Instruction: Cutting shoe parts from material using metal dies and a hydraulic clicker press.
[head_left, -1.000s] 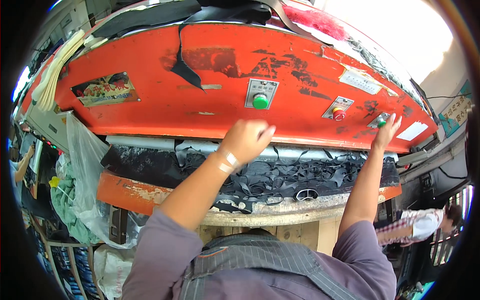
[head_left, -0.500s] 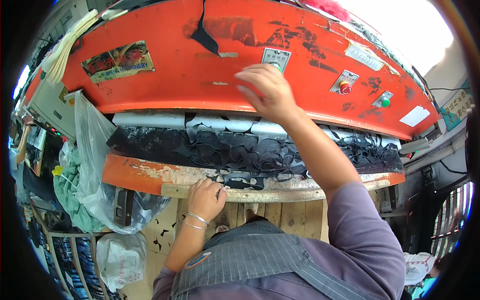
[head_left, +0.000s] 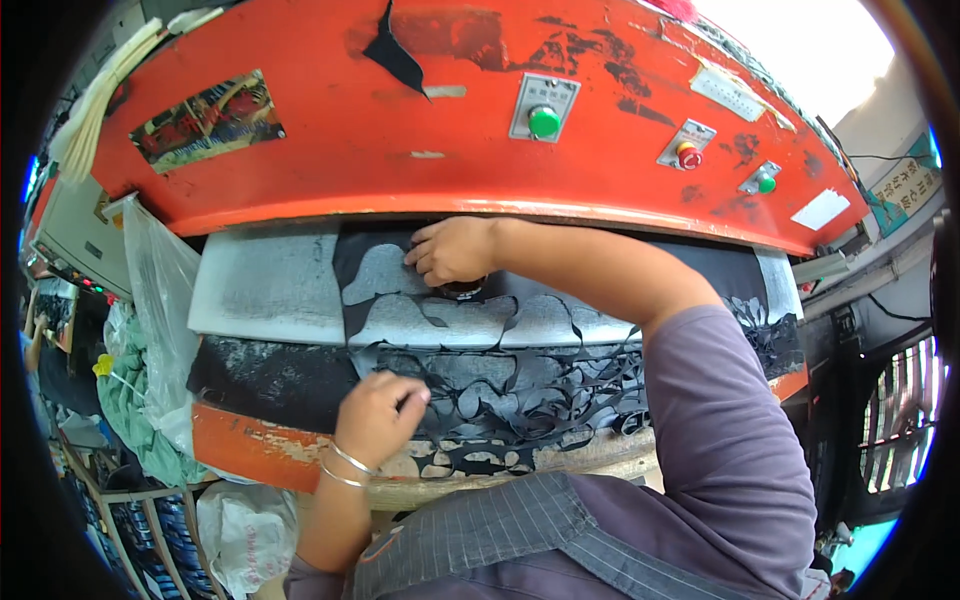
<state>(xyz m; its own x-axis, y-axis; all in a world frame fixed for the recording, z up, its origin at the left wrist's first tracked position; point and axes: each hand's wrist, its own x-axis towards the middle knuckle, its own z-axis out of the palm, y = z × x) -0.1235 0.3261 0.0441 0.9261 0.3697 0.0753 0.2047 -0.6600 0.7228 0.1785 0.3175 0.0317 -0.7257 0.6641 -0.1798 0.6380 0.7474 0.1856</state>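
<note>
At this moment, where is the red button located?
In the head view, the red button is right of centre on the orange panel, between the larger green button and the smaller green button.

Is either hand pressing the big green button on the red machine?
No: the green button is uncovered, with the right hand at the black sheet below and the left hand lower down.

A pale slab [head_left: 262, 285] bears a black sheet [head_left: 715, 265] with cut-outs, its nine o'clock end bare. Toward six o'clock, an orange-edged bench [head_left: 235, 428] carries a black mat [head_left: 265, 378], tangled scraps [head_left: 600, 390] covering its three o'clock side.
</note>
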